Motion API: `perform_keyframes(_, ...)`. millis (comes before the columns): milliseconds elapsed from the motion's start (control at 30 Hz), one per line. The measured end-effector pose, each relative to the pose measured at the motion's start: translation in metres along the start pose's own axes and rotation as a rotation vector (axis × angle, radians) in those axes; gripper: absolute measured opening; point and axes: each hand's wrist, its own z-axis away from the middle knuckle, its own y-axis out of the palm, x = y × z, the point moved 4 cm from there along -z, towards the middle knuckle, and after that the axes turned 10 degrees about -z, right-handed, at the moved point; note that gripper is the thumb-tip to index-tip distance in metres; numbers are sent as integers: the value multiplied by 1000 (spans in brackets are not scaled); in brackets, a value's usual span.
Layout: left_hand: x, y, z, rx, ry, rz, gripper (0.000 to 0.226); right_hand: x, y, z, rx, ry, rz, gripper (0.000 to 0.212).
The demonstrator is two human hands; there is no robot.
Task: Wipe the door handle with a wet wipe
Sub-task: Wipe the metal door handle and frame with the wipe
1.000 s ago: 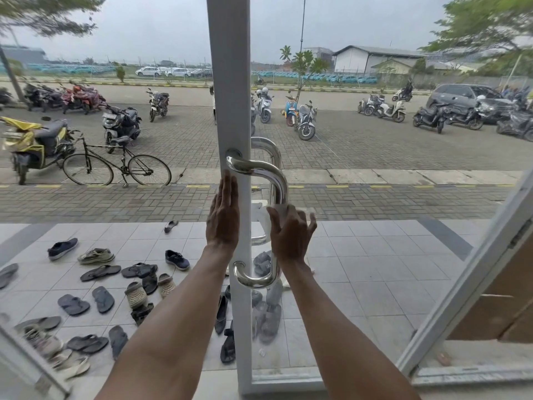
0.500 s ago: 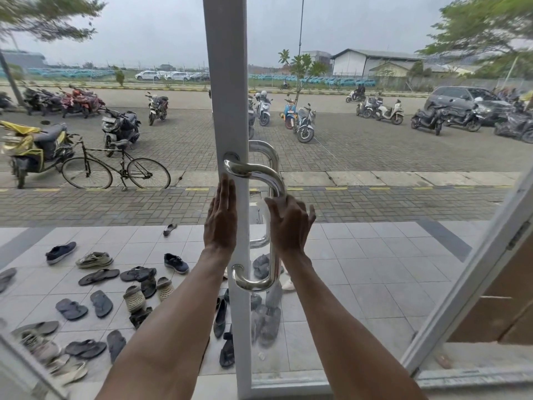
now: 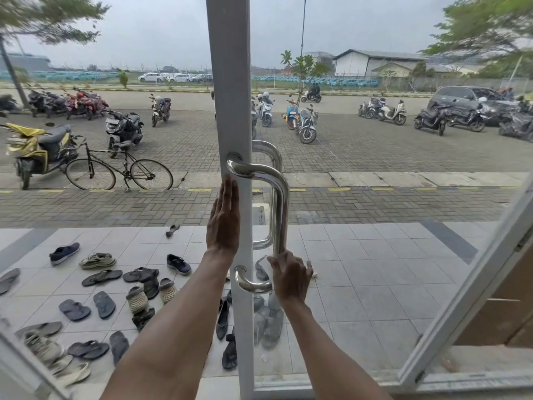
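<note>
A chrome D-shaped door handle is fixed to the white frame of a glass door, straight ahead of me. My left hand lies flat against the frame between the handle's two mounts, fingers straight, holding nothing. My right hand is wrapped around the bottom of the handle's upright bar, just above its lower bend. The fingers cover whatever lies between palm and bar, so I cannot make out a wet wipe. A matching handle shows through the glass on the outer side.
Through the glass, several sandals and shoes lie on a tiled porch, with a bicycle and parked motorbikes beyond. A second white door leaf stands ajar at the right.
My right hand has slid down the upright bar from its upper part to just above the lower bend. My left hand has stayed flat on the frame.
</note>
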Motion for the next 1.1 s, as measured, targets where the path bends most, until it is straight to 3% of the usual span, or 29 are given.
perform_keyframes(100,1,0,0,5,11,-6,99,10,-10,-6,18,2,-11,21)
perform_keyframes(200,0,-3,0,-1,7,-3,96,43,-29,-24,-89,-107,-143,23)
perform_keyframes(300,-2,-4,1,-10,7,20,96,76,-44,-48,-213,-235,-227,32)
perform_keyframes(400,-1,-4,2,-8,2,41,99,72,-40,-54,-212,-262,-191,43)
perform_keyframes(567,1,0,0,-4,12,13,100,15,-7,-18,-135,-147,-133,55)
perform_keyframes(733,2,5,0,1,13,3,103,-40,20,12,85,57,65,29)
perform_keyframes(867,4,4,0,6,19,-11,105,-32,15,5,98,92,79,25)
perform_keyframes(1000,3,3,1,1,7,4,104,10,-5,-18,-5,-48,-179,20)
perform_keyframes(1100,1,2,1,-10,5,10,101,22,-12,-41,166,-36,-410,18)
